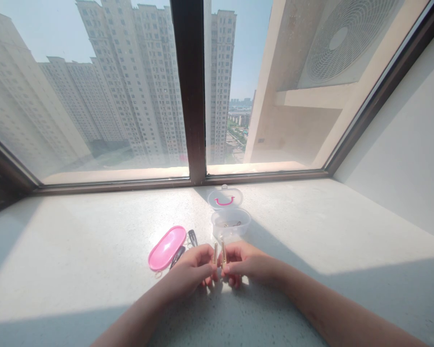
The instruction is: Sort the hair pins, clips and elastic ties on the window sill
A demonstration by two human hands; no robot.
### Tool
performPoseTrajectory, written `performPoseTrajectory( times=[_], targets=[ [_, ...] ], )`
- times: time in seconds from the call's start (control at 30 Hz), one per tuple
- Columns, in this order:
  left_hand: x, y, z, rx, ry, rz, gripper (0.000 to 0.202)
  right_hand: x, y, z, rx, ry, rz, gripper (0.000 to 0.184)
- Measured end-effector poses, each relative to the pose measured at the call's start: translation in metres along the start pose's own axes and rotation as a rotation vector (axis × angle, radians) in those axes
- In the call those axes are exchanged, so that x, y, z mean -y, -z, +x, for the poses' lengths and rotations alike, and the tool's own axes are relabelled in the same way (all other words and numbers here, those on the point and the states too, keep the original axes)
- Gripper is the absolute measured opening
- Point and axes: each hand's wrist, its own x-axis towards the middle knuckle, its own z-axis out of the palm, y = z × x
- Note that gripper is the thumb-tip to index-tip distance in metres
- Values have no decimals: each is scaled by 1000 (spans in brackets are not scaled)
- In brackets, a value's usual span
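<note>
My left hand (195,265) pinches a slim gold hair clip (215,252) that points upward. Close beside it, my right hand (244,260) grips a second gold hair clip (223,251), also upright. The two clips stand side by side with a small gap between them. Just behind my hands is a clear plastic box (214,226) with a few small dark items inside. Its lid (217,193), with a pink handle (224,202), is swung back. Left of my left hand lie a black hair clip (192,237) and a dark clip (177,256), partly hidden.
A pink oval tray (155,260) lies on the pale stone windowsill (94,250) to the left. A thin light-coloured ring (158,274) rests near its front end. The brown window frame (197,144) rises behind the box, and a white wall (401,144) bounds the right.
</note>
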Motion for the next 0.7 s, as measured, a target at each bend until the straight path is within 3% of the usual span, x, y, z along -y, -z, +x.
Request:
performPoseTrajectory(
  times=[0.7],
  targets=[
    [-3, 0, 0, -7, 12, 11, 5, 0, 1, 0, 8, 8, -16, 22]
  ],
)
